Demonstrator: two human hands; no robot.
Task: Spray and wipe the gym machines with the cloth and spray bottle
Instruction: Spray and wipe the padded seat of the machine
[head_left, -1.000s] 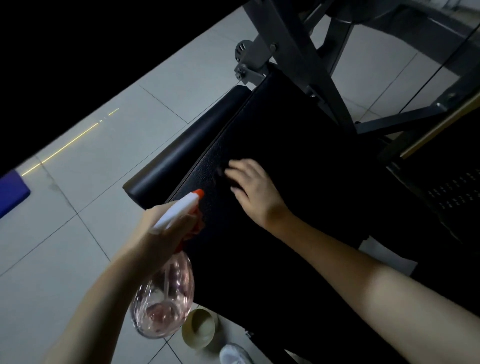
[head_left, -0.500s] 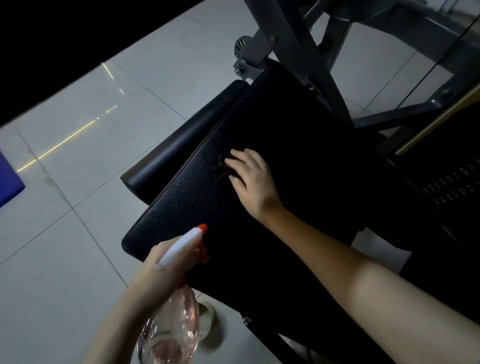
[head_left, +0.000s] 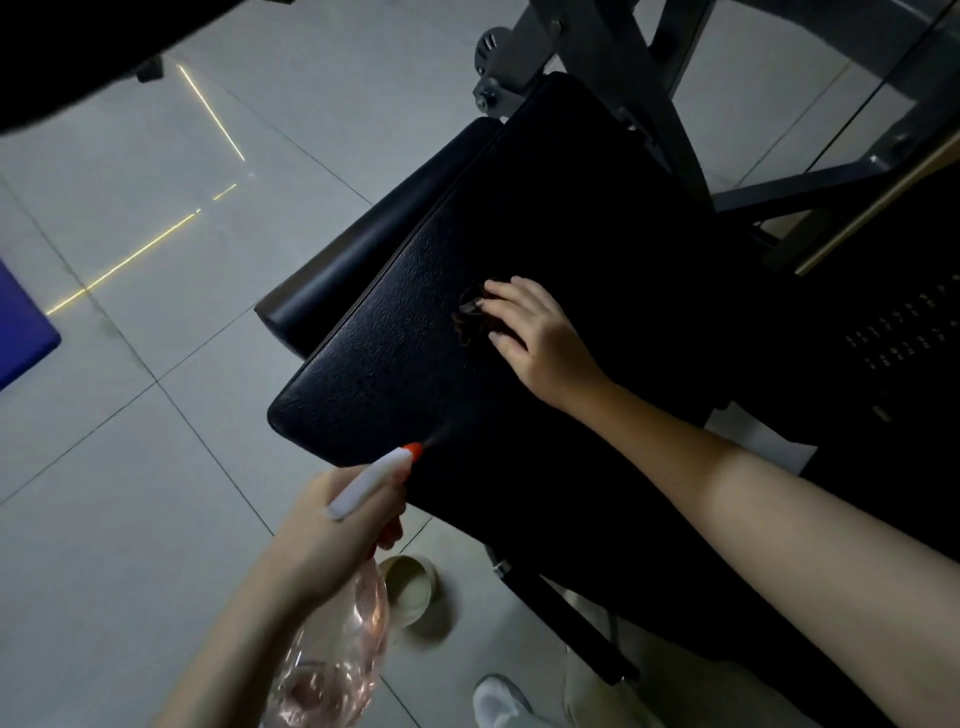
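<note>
The left hand (head_left: 337, 525) was wrapped around the neck of a clear, pink-tinted plastic spray bottle with a white head and orange nozzle (head_left: 343, 613), its fingers closed on the trigger. The nozzle sat just beside the near edge of the black, grained vinyl seat pad of the gym machine (head_left: 415, 364), aimed across it, and a faint mist seemed to leave the tip. Little liquid showed at the bottle's bottom, so it probably felt light. Its thin wall would likely give under a hard squeeze, so the neck under the head was the sound place to hold it.

The right hand (head_left: 535, 338) lay palm down on the middle of the pad, fingers (head_left: 506, 291) slightly spread and pressing a dark, crumpled cloth (head_left: 470, 312) flat against the vinyl. The cloth was soft and limp, mostly hidden under the hand. It would bunch rather than slide unless held down broadly. Wetted vinyl was likely to be slick, so steady downward pressure would suit better than a pinch.

Beyond the pad stood the grey steel frame (head_left: 634, 93), and below it lay the pale tiled floor (head_left: 130, 415).
</note>
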